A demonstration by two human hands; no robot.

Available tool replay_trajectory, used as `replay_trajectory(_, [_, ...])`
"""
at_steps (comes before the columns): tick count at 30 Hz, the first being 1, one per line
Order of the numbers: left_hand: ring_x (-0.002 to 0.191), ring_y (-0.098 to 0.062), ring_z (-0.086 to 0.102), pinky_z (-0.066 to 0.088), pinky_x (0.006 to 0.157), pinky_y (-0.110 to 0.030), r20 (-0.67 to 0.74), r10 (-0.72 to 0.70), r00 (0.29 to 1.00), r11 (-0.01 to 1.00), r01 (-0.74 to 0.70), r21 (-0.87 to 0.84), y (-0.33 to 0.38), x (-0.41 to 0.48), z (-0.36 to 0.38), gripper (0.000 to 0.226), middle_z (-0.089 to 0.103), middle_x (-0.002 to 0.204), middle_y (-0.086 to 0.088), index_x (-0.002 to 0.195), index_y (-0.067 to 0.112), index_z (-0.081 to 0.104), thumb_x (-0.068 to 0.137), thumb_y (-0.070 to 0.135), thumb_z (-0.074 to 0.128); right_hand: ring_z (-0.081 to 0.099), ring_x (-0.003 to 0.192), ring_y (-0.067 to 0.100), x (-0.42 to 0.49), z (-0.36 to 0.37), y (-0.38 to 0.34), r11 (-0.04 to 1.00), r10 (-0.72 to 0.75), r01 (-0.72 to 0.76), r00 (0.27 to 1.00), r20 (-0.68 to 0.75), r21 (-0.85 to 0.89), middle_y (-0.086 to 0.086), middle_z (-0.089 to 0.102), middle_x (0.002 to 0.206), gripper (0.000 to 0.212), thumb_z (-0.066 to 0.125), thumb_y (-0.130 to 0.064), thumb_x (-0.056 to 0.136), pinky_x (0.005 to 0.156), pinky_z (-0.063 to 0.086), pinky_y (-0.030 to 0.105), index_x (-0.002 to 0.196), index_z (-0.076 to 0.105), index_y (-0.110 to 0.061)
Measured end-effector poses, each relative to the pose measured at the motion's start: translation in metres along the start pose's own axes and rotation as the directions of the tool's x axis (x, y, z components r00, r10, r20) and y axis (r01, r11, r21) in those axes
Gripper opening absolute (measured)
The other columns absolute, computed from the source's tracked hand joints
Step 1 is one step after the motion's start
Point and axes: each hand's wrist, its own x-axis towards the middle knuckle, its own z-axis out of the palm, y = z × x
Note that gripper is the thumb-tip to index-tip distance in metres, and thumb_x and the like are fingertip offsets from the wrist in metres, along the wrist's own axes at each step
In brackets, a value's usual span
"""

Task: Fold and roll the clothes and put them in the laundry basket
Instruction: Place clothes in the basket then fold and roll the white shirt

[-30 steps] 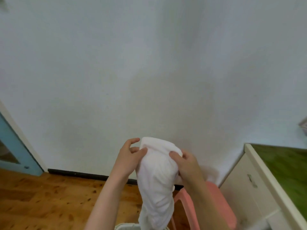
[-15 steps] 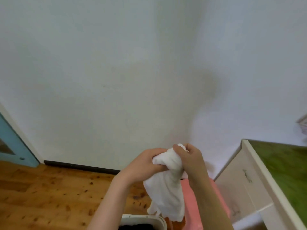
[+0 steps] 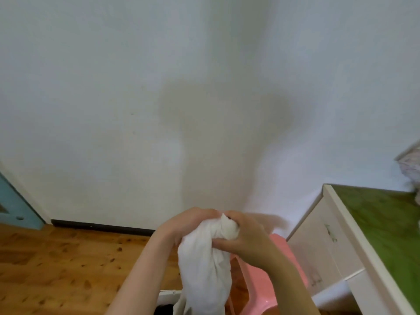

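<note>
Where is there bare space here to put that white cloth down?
Wooden floor at left, bordered by dark skirting board and blue door. Green tabletop at right, bare up to the patterned cloth at its far edge. Crowded below the left hand and right hand: white garment, pink stool and basket rim.

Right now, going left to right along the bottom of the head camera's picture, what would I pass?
Pale blue door → left hand → crumpled white cloth garment, gripped by both hands → right hand → pink plastic stool → cream drawer cabinet with a green top.
</note>
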Motion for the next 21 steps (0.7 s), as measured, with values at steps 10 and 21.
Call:
replay_trajectory(10, [0.12,-0.001,0.043,0.041,0.094,-0.018,0.054,0.299,0.953,0.832,-0.288,0.474,-0.006,-0.022,-0.013,0.101,0.038,0.135,0.023,0.143,0.049,0.024,0.063,0.041,0.086,0.063,0.111,0.035,0.021,0.018,0.016,0.403,0.336,-0.371,0.911,0.241,0.837,0.02,0.068,0.115,0.069,0.077,-0.04,0.059,0.102,0.044,0.056,0.116,0.065,-0.004])
replay_trajectory(21, [0.097,-0.028,0.069,0.057,0.078,-0.039,-0.238,0.069,0.969,0.912,-0.158,-0.379,-0.03,0.001,0.002,0.065,0.073,0.105,-0.01,0.11,0.01,0.068,0.05,0.031,0.083,0.057,0.107,0.002,0.018,0.0,0.015,0.872,0.188,-0.117,0.977,-0.104,0.475,-0.01,0.057,0.127,0.026,0.059,-0.041,0.092,0.082,0.045,0.018,0.115,0.056,-0.029])
